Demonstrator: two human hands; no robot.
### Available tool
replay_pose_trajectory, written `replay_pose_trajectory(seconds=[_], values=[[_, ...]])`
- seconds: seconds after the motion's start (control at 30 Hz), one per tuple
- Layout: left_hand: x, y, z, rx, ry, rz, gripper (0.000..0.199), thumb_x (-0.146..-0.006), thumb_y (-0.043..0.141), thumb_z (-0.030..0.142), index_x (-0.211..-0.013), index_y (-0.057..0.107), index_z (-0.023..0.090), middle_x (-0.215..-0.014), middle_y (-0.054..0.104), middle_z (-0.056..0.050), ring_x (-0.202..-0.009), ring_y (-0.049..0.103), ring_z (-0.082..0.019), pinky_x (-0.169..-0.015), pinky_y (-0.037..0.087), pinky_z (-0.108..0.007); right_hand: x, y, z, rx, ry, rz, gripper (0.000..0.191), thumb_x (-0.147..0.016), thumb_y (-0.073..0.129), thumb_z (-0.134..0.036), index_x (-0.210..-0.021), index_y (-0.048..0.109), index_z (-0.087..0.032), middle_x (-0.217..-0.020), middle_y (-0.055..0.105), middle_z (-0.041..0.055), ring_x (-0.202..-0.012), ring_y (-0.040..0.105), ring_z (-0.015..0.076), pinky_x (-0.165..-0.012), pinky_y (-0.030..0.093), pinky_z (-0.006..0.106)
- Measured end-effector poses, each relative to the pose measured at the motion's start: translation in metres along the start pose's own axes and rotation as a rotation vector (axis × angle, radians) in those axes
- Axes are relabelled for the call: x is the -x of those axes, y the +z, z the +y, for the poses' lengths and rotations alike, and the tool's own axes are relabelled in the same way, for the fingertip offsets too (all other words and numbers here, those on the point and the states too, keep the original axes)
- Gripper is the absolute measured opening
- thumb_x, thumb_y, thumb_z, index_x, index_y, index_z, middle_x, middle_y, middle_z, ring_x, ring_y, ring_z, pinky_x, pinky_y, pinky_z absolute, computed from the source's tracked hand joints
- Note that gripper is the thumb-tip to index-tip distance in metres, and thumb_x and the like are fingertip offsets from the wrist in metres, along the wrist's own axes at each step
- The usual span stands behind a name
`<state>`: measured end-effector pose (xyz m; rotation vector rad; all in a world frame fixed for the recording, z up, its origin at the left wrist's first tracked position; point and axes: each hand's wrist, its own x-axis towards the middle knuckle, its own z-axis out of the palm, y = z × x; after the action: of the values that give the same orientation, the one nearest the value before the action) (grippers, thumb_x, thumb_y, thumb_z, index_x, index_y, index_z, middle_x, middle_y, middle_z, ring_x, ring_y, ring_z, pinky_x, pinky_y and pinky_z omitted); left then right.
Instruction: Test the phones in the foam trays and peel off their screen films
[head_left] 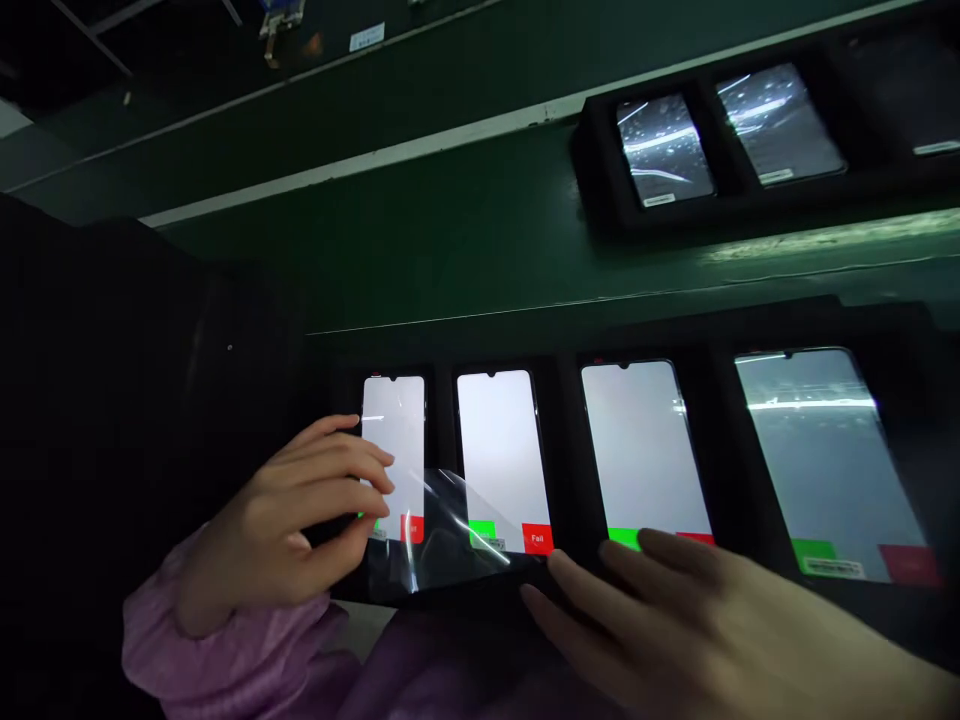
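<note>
Four lit phones stand in a row in a black tray (566,430). My left hand (300,520) is over the left edge of the leftmost phone (394,430), its fingers bent and apart. A clear film (442,540) lies across the lower parts of this phone and the second phone (499,440), beside my left fingertips. My right hand (675,620), fingers spread, is at the lower edge of the third phone (641,440), its index fingertip near the red Fail button of the second. The fourth phone (832,450) looks dimmer, with a barcode label near its bottom.
Beyond a green surface (420,240), a second black tray (600,210) at the upper right holds phones with dark, reflecting screens. A small white label (367,38) and some parts are at the top. A dark shape fills the left side.
</note>
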<state>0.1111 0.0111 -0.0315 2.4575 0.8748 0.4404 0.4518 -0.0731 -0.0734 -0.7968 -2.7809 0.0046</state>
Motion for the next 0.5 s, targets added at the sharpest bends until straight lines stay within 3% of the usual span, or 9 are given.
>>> replay_pose_trajectory(seconds=[0.17,0.3,0.4,0.5], values=[[-0.027,0.012,-0.032,0.023,0.049,0.073,0.018,-0.092,0.066,0.006,-0.093,0.07,0.024,-0.099,0.074,0.002,-0.098,0.073,-0.015,-0.105,0.057,-0.039,-0.026,0.009,-0.002,0.054,-0.083,0.055,0.019,-0.089,0.06,-0.012,-0.08,0.074,-0.019,-0.089,0.064,0.0045,-0.069,0.05,0.0172,-0.058,0.032,0.036],[-0.026,0.024,-0.062,-0.372,-0.166,0.25,0.014,-0.096,0.069,0.025,-0.105,0.079,0.025,-0.114,0.072,-0.007,-0.109,0.068,-0.028,-0.097,0.055,-0.05,-0.04,0.015,0.022,-0.099,-0.029,0.071,0.025,-0.092,0.056,-0.005,-0.074,0.068,-0.018,-0.077,0.057,0.0018,-0.062,0.046,0.0151,-0.055,0.03,0.035],[-0.022,0.028,-0.08,-0.453,-0.268,0.271,0.017,-0.098,0.068,0.035,-0.103,0.081,0.024,-0.115,0.069,-0.009,-0.107,0.066,-0.03,-0.094,0.055,-0.051,-0.058,0.02,0.056,-0.438,0.189,0.037,0.027,-0.095,0.053,-0.003,-0.086,0.073,-0.019,-0.08,0.062,0.0001,-0.059,0.048,0.011,-0.054,0.032,0.032],[-0.021,0.027,-0.086,-0.433,-0.269,0.254,0.021,-0.099,0.065,0.036,-0.1,0.081,0.022,-0.109,0.068,-0.008,-0.1,0.065,-0.027,-0.09,0.056,-0.049,-0.075,0.022,0.092,-0.795,0.538,0.098,0.01,-0.097,0.067,-0.022,-0.094,0.076,-0.021,-0.077,0.065,0.0002,-0.062,0.056,0.012,-0.055,0.04,0.029]])
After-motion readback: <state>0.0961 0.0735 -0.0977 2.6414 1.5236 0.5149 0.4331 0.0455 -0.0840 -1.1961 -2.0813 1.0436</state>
